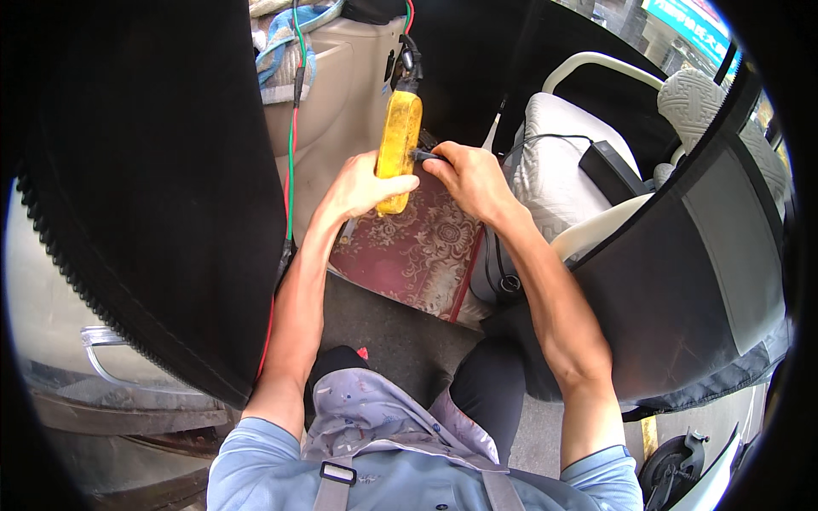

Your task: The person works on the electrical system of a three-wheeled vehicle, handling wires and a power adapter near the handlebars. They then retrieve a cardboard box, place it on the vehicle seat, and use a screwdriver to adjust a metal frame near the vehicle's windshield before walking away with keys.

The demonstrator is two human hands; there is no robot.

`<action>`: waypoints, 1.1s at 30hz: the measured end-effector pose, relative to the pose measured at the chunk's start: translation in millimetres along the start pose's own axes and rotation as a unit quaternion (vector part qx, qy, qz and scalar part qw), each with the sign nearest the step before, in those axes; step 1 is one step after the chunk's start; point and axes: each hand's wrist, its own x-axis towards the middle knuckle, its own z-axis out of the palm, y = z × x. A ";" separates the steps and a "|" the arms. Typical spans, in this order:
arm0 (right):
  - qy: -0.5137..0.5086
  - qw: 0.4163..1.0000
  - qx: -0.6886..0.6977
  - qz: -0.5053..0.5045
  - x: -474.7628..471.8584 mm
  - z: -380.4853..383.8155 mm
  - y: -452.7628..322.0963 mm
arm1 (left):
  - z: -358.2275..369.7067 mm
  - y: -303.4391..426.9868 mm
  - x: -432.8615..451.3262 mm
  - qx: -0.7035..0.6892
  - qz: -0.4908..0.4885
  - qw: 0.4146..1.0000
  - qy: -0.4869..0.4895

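Observation:
A long, scuffed yellow socket block (400, 128) is in my left hand (358, 185), my thumb lying across its lower end. Black tape wraps the lead at the block's top, where a red and green wire pair (409, 16) runs upward. Between the thumb and bent fingers of my right hand (474, 181) is a black plug (429, 156). The plug's tip meets the right side of the yellow block; how deep it sits cannot be made out. Beyond my right hand, a black power adapter (611, 170) with a thin cable lies on a white-covered seat (565, 137).
Beneath my hands is a red floral floor mat (409, 262). A black zip-edged cover (160, 211) hangs at left, with another red and green wire (291, 179) along its edge. Cloths (287, 57) fill a beige compartment (332, 83). A dark flap (664, 287) curves at right; looped cable (509, 283) lies below.

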 end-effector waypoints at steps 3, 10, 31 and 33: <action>0.037 0.994 -0.063 -0.079 5.9 9.9 4.7 | -0.9 1.9 6.6 0.052 0.013 0.999 0.002; 0.061 0.985 -0.091 -0.135 12.6 22.0 7.3 | 1.1 -9.4 11.0 -0.006 -0.001 1.000 -0.019; 0.138 0.976 -0.001 0.171 261.3 48.1 142.0 | -16.6 -42.7 16.2 0.221 -0.103 0.961 0.131; 0.148 0.983 -0.014 0.107 285.0 56.1 145.8 | -15.5 -38.0 17.1 0.216 -0.111 0.963 0.119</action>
